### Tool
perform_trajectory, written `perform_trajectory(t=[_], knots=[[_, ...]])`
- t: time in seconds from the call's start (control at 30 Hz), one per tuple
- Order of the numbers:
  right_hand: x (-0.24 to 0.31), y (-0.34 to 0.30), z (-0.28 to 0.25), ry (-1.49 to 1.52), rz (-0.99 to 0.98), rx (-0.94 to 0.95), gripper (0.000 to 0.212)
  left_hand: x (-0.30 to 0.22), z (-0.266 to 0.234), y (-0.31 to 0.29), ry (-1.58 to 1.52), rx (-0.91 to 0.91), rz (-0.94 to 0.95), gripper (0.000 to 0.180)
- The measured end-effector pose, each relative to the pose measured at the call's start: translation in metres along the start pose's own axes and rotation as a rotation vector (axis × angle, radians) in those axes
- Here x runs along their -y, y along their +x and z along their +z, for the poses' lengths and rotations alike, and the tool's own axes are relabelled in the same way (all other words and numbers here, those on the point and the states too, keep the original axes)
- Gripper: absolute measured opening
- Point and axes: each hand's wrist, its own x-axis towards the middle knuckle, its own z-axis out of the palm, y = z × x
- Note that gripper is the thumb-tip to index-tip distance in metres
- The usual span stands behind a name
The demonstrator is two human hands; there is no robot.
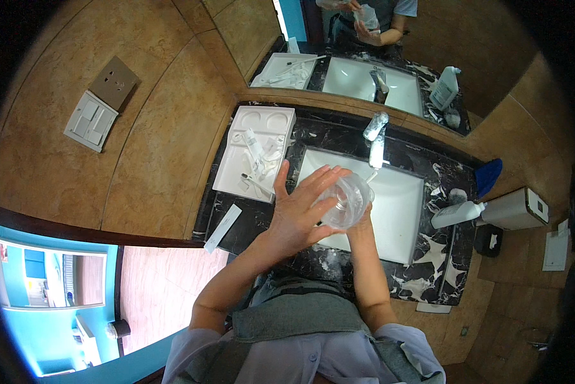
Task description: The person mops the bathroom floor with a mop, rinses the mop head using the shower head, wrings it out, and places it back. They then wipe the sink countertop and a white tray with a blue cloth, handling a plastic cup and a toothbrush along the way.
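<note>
Over the near left part of the white sink point(399, 217), a clear plastic cup point(347, 203) is held up between my two hands. My left hand point(300, 210) reaches across from the left, some fingers curved round the cup's side and one finger sticking out apart. From the right, my right hand point(361, 225) grips the cup's far side; most of its fingers are hidden behind the cup. A thin white stick shows just past the cup's rim, and I cannot make out what it belongs to. The mirror also shows both hands at the cup.
A white tray point(236, 168) with small tubes and wrapped items lies left of the sink. Near it sits a flat white strip point(223, 228). The chrome tap point(377, 137) rises behind the sink. On the right stand a white bottle point(457, 214), a bin-like box point(516, 208) and a blue cloth point(488, 176).
</note>
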Motion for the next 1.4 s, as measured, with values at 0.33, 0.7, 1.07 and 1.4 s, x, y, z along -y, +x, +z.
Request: perform_trajectory(t=[0.33,0.7,1.07,1.4], knots=[[0.002,-0.069,-0.051,-0.067,0.248,-0.365,0.070,-0.008,0.041,-0.030,-0.107,0.132,-0.027,0.020],[0.020,-0.089,-0.036,-0.528,0.545,-0.656,0.033,0.014,0.127,-0.062,-0.414,0.026,-0.530,0.017],[0.029,-0.119,-0.099,-0.970,0.161,-1.247,0.022,0.055,0.179,-0.066,-1.217,0.078,-1.243,0.022],[0.100,-0.165,-0.058,-0.895,0.170,-1.439,0.025,0.116,0.295,-0.047,-0.611,0.026,-0.797,0.010]])
